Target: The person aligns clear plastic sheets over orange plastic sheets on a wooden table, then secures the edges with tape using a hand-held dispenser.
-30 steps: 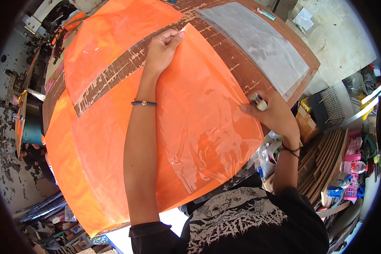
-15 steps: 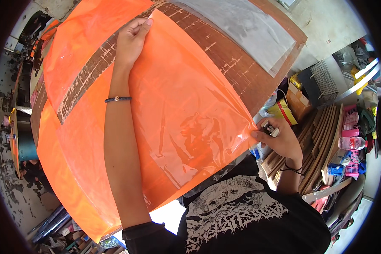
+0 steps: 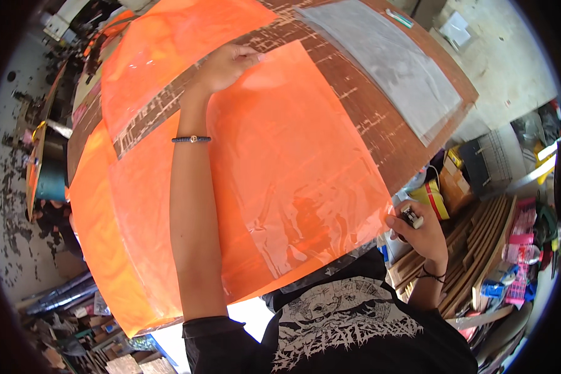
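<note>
On the left, the left hand (image 3: 225, 65) lies flat, fingers spread, pinning the far edge of the orange sheet (image 3: 293, 168) spread on the brown tabletop (image 3: 380, 124). Far right lies a clear plastic sheet (image 3: 389, 65). At the near right edge, the right hand (image 3: 417, 230) has its fingers closed around a small cutter (image 3: 411, 216), with stacked wooden boards (image 3: 474, 249) beyond.

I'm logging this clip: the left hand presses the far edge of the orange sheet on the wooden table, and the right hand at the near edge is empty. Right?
Not quite. In the head view the right hand grips a small dark tool with a pale tip. The rest holds: left hand on the far edge of the orange sheet, wooden table.
</note>
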`<state>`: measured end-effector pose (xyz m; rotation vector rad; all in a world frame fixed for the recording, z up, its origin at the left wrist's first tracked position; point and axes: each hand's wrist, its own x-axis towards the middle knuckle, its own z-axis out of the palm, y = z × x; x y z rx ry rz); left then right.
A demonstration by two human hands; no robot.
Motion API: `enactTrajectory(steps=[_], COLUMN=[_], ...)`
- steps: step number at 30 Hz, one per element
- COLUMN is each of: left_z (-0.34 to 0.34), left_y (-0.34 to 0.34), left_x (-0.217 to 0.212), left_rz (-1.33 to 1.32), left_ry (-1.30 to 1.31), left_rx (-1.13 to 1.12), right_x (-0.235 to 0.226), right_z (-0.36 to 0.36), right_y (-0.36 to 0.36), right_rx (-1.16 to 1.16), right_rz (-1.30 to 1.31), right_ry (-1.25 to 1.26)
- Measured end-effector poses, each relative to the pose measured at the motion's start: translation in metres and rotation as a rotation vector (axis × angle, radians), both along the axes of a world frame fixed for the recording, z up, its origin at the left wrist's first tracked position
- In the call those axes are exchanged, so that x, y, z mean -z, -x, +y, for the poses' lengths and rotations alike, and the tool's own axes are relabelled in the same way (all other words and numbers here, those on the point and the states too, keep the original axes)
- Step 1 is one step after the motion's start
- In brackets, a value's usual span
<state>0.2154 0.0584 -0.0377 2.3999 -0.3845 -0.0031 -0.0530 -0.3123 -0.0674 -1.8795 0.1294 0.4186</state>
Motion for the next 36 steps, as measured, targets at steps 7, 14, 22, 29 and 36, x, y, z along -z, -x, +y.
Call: enactTrajectory(steps=[7,14,22,29,36], left_z=[0.050,0.046,-0.023,-0.077,-0.077], left_y=[0.003,0.007,-0.001,0.014,0.011], left_x=[-0.010,-0.015,0.005,0.025,0.035], left_rz=[0.251,0.257,0.066,-0.400,-0.438], left_ry=[0.076,-0.020,-0.032,-0.227,-0.120], left_rx=[-0.030,-0.032,-0.060,-0.279,-0.282], right_x=[0.004,0.002,0.006,0.008,0.008], right_z=[0.001,0.002,0.000,-0.001,-0.003], right_y=[-0.002,-0.002,-0.005,-0.004,-0.003], right_rx=[0.016,0.018,0.028,-0.038,-0.044], right_rz=[0.064,0.056,0.080,0.015,-0.017], right_ry=[-0.085,-0.067,-0.022,-0.063,-0.076])
